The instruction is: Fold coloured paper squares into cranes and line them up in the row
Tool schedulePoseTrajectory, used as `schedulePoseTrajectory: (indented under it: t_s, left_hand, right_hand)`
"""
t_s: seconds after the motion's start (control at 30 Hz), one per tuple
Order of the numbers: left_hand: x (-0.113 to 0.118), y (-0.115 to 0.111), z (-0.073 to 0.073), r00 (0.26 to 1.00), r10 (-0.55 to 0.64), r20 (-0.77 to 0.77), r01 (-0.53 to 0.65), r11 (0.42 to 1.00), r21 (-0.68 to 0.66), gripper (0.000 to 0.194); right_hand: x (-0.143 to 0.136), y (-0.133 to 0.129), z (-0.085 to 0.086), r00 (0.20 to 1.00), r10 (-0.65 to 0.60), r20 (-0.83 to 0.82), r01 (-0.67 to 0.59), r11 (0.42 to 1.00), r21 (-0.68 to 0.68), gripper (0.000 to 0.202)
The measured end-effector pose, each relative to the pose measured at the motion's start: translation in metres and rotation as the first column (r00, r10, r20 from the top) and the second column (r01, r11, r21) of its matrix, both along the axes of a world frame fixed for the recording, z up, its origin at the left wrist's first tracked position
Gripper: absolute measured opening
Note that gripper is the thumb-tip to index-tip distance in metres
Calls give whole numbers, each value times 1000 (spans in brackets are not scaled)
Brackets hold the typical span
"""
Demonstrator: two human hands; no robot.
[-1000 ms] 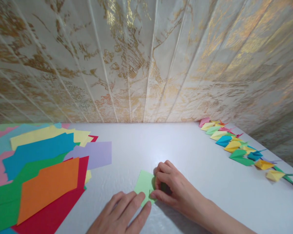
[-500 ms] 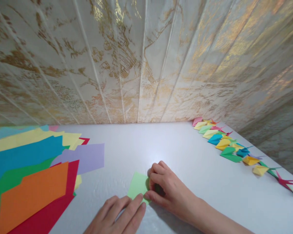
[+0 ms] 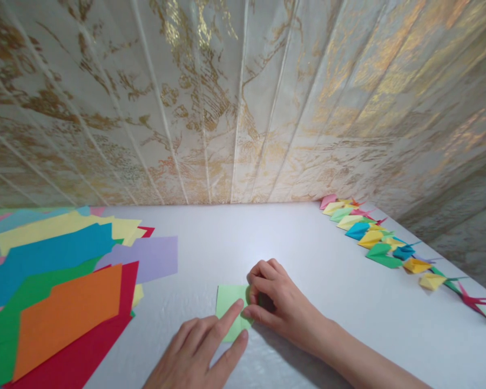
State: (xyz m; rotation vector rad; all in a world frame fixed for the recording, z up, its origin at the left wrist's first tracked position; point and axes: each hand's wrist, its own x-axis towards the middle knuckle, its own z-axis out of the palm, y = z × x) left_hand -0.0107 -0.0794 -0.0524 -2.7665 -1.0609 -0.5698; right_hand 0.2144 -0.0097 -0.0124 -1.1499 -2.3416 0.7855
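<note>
Head: LH (image 3: 196,348) splayed, RH (image 3: 285,300) curled.

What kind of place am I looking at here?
Probably a papercraft table, perhaps in a home: loose colored paper sheets are spread at the left, small folded-paper figures line the right side, and gold-patterned, curtain-like fabric rises behind.
</note>
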Motion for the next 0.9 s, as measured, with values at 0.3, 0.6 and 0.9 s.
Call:
schedulePoseTrajectory:
  t_s: [0.3,0.6,0.9]
  left_hand:
    - [-3,1,13,998,-62,-30,59,995,-81,40]
    - [-7,0,13,993,-101,-58,90,981,-171,57]
    - [-7,2,15,995,-97,-24,92,982,-167,54]
  right_hand:
    - [-2,-1,-2,999,-36,6,36,999,11,22]
    - [-3,-2,-2,999,-45,16,45,999,23,20]
    - [-4,-3,-1,998,-56,34,55,998,37,19]
